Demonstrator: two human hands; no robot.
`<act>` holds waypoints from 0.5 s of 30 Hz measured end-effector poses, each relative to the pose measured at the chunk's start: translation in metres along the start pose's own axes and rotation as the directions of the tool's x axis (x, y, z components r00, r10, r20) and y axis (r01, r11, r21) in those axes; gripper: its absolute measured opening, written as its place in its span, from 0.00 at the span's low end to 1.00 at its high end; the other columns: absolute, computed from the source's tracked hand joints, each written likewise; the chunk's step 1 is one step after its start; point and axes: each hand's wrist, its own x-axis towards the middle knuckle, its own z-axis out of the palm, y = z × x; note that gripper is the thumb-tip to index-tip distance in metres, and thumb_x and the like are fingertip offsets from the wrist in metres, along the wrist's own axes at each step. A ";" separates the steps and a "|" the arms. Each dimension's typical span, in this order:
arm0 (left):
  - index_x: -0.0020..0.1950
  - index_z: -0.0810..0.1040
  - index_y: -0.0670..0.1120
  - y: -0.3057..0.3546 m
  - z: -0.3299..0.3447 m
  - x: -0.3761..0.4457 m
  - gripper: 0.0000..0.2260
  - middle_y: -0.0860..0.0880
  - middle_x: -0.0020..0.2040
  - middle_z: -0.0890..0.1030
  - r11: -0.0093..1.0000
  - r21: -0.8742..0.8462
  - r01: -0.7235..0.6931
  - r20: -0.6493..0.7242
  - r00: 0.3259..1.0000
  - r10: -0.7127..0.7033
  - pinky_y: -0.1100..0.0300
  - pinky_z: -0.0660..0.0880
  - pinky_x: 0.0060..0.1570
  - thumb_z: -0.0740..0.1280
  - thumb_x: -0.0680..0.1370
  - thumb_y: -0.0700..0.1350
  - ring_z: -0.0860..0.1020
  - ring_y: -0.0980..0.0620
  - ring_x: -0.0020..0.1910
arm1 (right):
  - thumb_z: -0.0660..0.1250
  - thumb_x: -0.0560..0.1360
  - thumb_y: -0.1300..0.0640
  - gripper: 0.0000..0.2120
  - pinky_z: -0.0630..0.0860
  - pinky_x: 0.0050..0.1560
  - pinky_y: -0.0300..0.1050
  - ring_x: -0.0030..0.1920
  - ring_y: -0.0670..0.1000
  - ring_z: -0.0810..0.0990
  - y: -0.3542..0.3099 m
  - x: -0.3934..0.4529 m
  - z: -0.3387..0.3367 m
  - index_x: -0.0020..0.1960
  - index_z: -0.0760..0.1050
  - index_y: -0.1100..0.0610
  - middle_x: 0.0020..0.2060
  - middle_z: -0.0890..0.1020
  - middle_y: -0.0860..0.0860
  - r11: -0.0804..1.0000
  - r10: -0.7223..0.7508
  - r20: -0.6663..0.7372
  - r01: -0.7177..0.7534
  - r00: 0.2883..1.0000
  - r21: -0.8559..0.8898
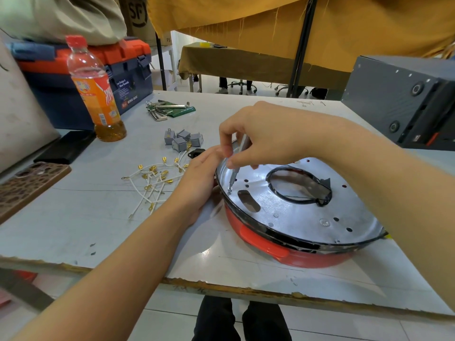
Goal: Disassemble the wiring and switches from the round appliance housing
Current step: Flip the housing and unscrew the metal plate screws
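Currently, head view: right hand (258, 141) reaches over the round appliance housing (295, 217), fingers (225, 141) curled and pinching a slim silver screwdriver (237, 163). Its tip stands on a small screw (229, 190) on the housing's metal plate, just below the right fingers. Shaft tilted slightly, handle end hidden in the hand.

Left hand (197, 183) rests against the housing's left rim, directly under the right fingers; its fingers lie fairly straight along the rim, curled round nothing that I can see.

Housing: red body, black rim, silver plate facing up with a large round opening and several small holes. It sits on the bench (98, 230), right of the left hand.

Left of the left fingers: a loose heap of white wires (152, 185) with gold terminals, lying on the bench, apart from the housing. Beyond the wires, just past the left fingertips: a cluster of grey switches (183, 140) and a small black part (197, 152).

Farther from both hands: hex keys (167, 109), a drink bottle (97, 94) with red cap, a blue and orange toolbox (98, 77), a black wallet-like item (66, 147), a phone (29, 183) in a patterned case. Dark grey box (403, 99) stands beyond the right forearm
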 end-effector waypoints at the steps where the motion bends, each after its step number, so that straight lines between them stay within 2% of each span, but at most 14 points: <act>1: 0.54 0.79 0.40 0.000 0.000 0.000 0.11 0.44 0.41 0.82 1.000 0.031 0.000 -0.004 1.000 0.000 0.57 0.72 0.35 0.60 0.79 0.44 0.78 0.49 0.38 | 0.67 0.75 0.47 0.08 0.76 0.40 0.43 0.32 0.42 0.79 0.000 0.000 0.001 0.43 0.77 0.51 0.27 0.80 0.47 1.000 0.015 -0.014 -0.015 1.000 -0.009; 3: 0.57 0.80 0.44 0.000 -0.001 0.001 0.12 0.44 0.47 0.83 0.999 0.044 0.002 -0.023 1.000 -0.001 0.55 0.72 0.39 0.60 0.79 0.44 0.80 0.48 0.43 | 0.64 0.77 0.46 0.13 0.75 0.38 0.40 0.27 0.45 0.79 0.001 0.001 0.003 0.42 0.78 0.54 0.21 0.77 0.48 0.999 0.030 -0.056 -0.031 0.998 -0.029; 6: 0.58 0.79 0.41 0.001 -0.002 0.001 0.12 0.43 0.47 0.82 0.999 0.040 0.000 -0.017 1.000 0.001 0.55 0.72 0.40 0.60 0.79 0.44 0.80 0.47 0.43 | 0.65 0.78 0.51 0.09 0.74 0.37 0.37 0.25 0.43 0.77 0.001 0.001 0.005 0.41 0.78 0.52 0.19 0.75 0.47 1.000 0.019 -0.070 -0.019 0.997 0.000; 10: 0.49 0.80 0.43 0.002 -0.002 -0.001 0.12 0.46 0.39 0.82 0.997 0.082 -0.016 0.010 1.000 0.015 0.57 0.72 0.34 0.62 0.79 0.49 0.79 0.50 0.37 | 0.69 0.75 0.53 0.02 0.69 0.33 0.33 0.33 0.41 0.78 -0.001 -0.001 0.004 0.46 0.76 0.49 0.29 0.80 0.47 0.998 -0.017 -0.028 0.019 0.999 0.056; 13: 0.45 0.80 0.45 0.001 0.000 -0.002 0.09 0.45 0.37 0.79 1.000 -0.024 -0.001 0.001 1.000 0.001 0.56 0.72 0.37 0.63 0.79 0.48 0.76 0.48 0.37 | 0.71 0.74 0.54 0.05 0.66 0.34 0.33 0.34 0.41 0.72 -0.001 -0.003 -0.001 0.48 0.75 0.48 0.35 0.74 0.41 0.999 -0.045 -0.004 0.045 0.999 -0.001; 15: 0.39 0.80 0.48 0.002 0.003 -0.003 0.11 0.47 0.33 0.78 0.997 -0.073 -0.003 0.014 1.000 0.004 0.58 0.71 0.32 0.62 0.78 0.44 0.76 0.50 0.32 | 0.70 0.74 0.54 0.04 0.66 0.35 0.35 0.36 0.40 0.71 -0.002 -0.005 -0.002 0.46 0.75 0.49 0.35 0.71 0.40 0.998 -0.048 0.012 0.048 0.999 -0.033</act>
